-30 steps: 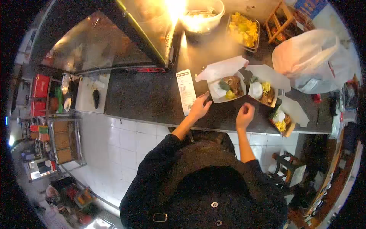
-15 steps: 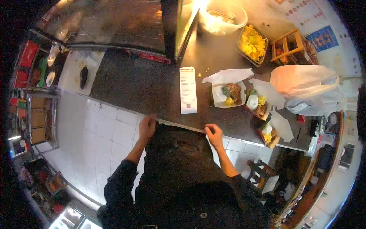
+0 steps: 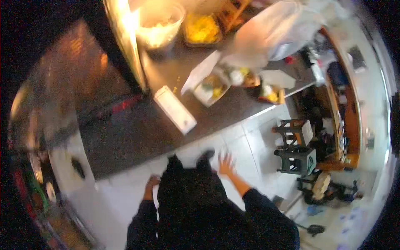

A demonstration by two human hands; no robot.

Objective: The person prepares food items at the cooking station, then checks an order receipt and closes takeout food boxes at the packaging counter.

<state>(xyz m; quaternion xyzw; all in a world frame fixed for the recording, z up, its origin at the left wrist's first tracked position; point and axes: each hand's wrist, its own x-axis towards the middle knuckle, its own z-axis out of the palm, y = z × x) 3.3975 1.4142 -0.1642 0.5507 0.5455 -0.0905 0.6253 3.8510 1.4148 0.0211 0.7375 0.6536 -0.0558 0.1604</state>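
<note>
My left hand [image 3: 153, 183] hangs low beside my dark clothing, off the counter, its fingers mostly hidden and blurred. Over the white floor tiles my right hand [image 3: 225, 163] has its fingers spread and holds nothing. Beyond both hands, a long printed receipt [image 3: 175, 110] lies on the dark counter [image 3: 121, 146]. To its right stand an open paper box with food [image 3: 211, 89], a second box [image 3: 242, 76] and a third box [image 3: 271, 93] near the counter edge, each holding something white or yellow.
At the back are a clear tub [image 3: 159, 26], a tray of yellow food [image 3: 202, 29] and plastic bags [image 3: 271, 31]. A glass-fronted cabinet [image 3: 79, 71] is at left, near a white cutting board [image 3: 71, 162]. Stools [image 3: 296, 160] stand on the floor at right.
Both hands have drawn back from the counter edge, and my right fingers have spread. The view has turned, so the counter now slants up to the right and more floor shows at right.
</note>
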